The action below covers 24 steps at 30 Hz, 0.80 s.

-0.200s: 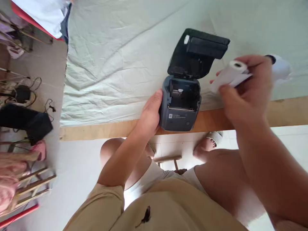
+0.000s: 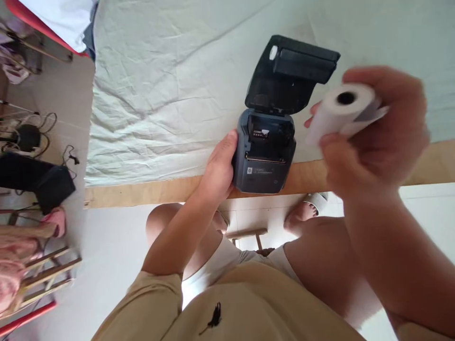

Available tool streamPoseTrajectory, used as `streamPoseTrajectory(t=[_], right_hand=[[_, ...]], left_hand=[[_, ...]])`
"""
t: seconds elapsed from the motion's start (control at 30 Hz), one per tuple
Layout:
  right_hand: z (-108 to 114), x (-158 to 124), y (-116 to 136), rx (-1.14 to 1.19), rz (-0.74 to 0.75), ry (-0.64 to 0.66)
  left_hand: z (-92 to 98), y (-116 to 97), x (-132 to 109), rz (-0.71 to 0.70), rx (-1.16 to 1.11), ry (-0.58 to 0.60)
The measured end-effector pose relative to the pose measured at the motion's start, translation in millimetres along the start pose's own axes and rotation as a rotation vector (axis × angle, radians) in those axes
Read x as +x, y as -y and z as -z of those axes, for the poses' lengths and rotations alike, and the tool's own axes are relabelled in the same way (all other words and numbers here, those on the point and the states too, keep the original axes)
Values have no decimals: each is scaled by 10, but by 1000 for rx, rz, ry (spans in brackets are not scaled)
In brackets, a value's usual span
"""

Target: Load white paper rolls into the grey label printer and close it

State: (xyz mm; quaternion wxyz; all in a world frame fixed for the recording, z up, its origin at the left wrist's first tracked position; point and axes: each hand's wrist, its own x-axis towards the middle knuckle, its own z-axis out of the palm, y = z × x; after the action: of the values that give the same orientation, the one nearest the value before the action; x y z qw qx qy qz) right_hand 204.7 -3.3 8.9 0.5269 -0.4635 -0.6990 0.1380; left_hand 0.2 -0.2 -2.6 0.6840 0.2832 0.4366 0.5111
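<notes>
A dark portable label printer [image 2: 265, 173] rests at the table's front edge, its black lid [image 2: 284, 78] swung up and its paper bay bare, with a small printed sticker inside. My left hand [image 2: 221, 166] grips the printer's left side, thumb along the casing. To the right of the printer, my right hand [image 2: 380, 128] is closed around a white paper roll [image 2: 332, 116]. The roll's hollow core faces up toward me, and a loose paper end sticks out to its right. The roll and the printer are apart.
A pale green cloth [image 2: 159, 94] covers the table, leaving a bare wooden edge [image 2: 142, 193] along the front. Cables, a black box [image 2: 35, 180] and a wooden rack [image 2: 50, 274] occupy the floor at left. White and red fabric [image 2: 60, 21] lies at the upper left.
My right hand has lifted the paper roll nearer to the camera and turned it, so its core shows more fully. The left hand and printer stay nearly in place.
</notes>
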Motion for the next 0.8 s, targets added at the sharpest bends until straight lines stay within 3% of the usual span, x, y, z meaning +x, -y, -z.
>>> streamPoseTrajectory(t=[0.1, 0.27, 0.43, 0.6, 0.73, 0.8], right_hand=[[-81, 18, 135, -63, 172, 29], [-170, 85, 75, -286, 217, 72], [-127, 113, 25, -241, 257, 105], [-111, 1, 152, -262, 265, 150], [-146, -116, 253, -156, 338, 172], [-144, -135, 244, -49, 307, 152]], left_hand=[[-6, -33, -26, 48, -10, 57], [27, -107, -61, 11, 128, 181], [61, -117, -54, -1, 150, 184], [53, -85, -59, -11, 119, 176], [81, -73, -48, -98, 206, 163], [110, -59, -25, -116, 264, 184]])
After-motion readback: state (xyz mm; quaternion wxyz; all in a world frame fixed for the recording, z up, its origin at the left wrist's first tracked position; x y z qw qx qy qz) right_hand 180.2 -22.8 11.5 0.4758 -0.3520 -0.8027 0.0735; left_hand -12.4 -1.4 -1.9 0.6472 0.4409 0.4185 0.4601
